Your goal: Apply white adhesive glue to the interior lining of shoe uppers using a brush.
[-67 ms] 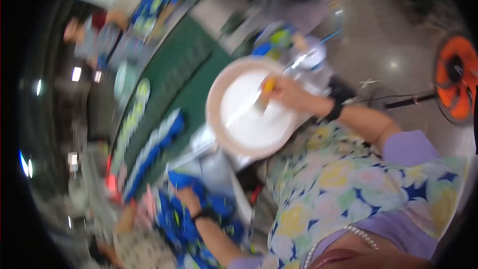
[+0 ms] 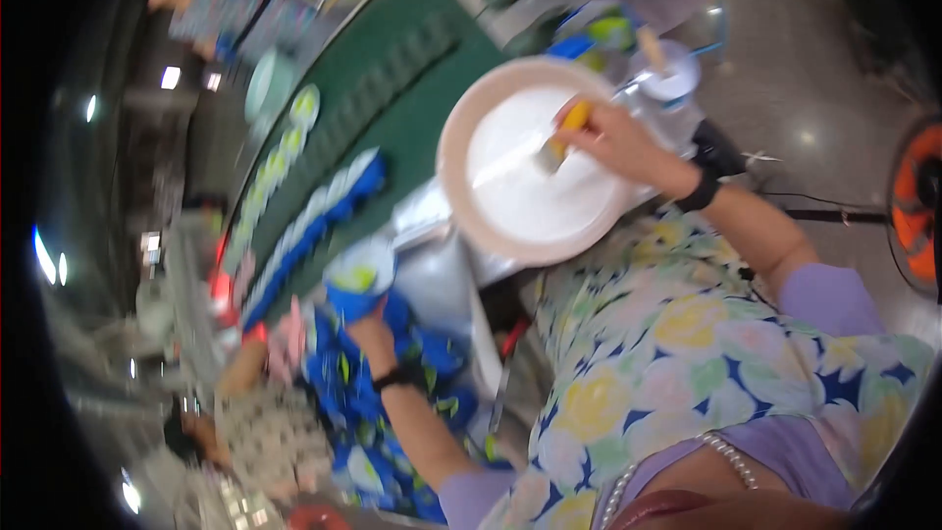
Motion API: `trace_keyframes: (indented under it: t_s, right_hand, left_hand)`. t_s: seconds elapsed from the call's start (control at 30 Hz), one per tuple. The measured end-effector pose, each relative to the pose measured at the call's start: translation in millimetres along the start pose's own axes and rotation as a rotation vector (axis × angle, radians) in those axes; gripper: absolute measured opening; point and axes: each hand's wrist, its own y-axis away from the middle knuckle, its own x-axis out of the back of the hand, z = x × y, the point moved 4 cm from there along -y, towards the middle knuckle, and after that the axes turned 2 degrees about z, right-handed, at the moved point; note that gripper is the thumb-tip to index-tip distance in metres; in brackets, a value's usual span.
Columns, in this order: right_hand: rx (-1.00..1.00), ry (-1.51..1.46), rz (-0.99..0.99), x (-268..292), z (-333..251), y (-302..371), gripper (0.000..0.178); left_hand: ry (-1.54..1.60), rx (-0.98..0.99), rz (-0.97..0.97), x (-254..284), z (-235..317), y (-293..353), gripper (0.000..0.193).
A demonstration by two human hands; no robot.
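Observation:
My right hand is closed round the yellow handle of a flat brush. The brush's bristles point down at the white paste or liquid in a round pale pink basin. In my left hand is a blue piece with a pale face and a green mark, its exact kind unclear. My fingers grip its lower edge. Below and around that hand lies a pile of similar blue pieces. Motion blur softens the finer details.
Overlapping rows of blue-and-white pieces and green-and-white pieces lie on a green belt or table. A white tub stands beyond the basin. An orange fan is at right. Co-workers sit or stand nearby.
The blue piece in my left hand now shows its pale face. My view has shifted, so the basin and brush appear higher and further right.

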Motion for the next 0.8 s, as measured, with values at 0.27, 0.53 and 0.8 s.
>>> trace_keyframes:
  t_s: [0.27, 0.53, 0.8]
  right_hand:
    - [0.251, 0.157, -0.596, -85, -26, 13, 0.018]
    - [0.282, 0.267, -0.383, -21, -35, -25, 0.016]
    - [0.401, -0.083, -0.196, -5, -74, -53, 0.019]
  left_hand:
    - [1.909, 0.651, 0.129, 49, 87, -27, 0.049]
    - [1.544, 0.313, -0.285, 53, 116, -64, 0.048]
    - [1.614, 0.218, -0.524, 58, 182, -106, 0.049]
